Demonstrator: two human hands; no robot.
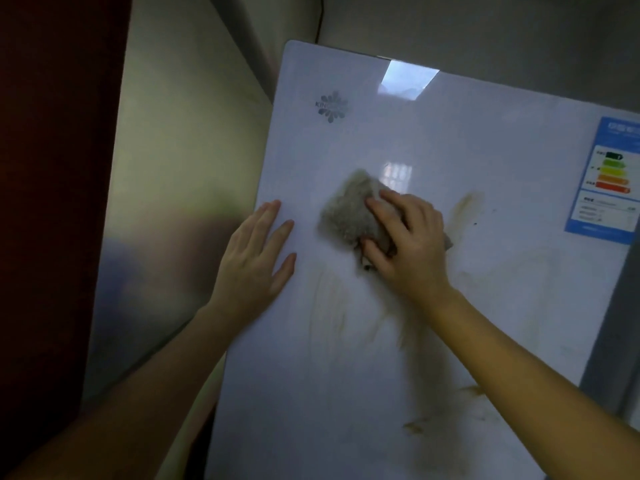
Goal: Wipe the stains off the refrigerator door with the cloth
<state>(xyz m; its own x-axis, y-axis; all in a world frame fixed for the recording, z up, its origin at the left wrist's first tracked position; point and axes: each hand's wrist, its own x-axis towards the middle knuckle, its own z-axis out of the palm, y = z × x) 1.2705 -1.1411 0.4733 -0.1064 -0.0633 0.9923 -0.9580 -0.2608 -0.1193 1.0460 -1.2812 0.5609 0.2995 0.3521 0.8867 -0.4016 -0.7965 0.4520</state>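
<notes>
Where the right hand [405, 244] grips it, the cloth [349, 213] lies half hidden

Heh, from my feed the glossy white refrigerator door [485, 140] carries everything: a crumpled grey-beige cloth [346, 213] pressed on its middle, brownish smeared stains [464, 207] beside and below it, a blue energy-rating sticker [609, 178] at the right edge, a silver snowflake logo [332, 107] upper left.

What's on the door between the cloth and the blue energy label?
In the head view, a brown streaky stain and a small dark speck; otherwise bare white door.
</notes>
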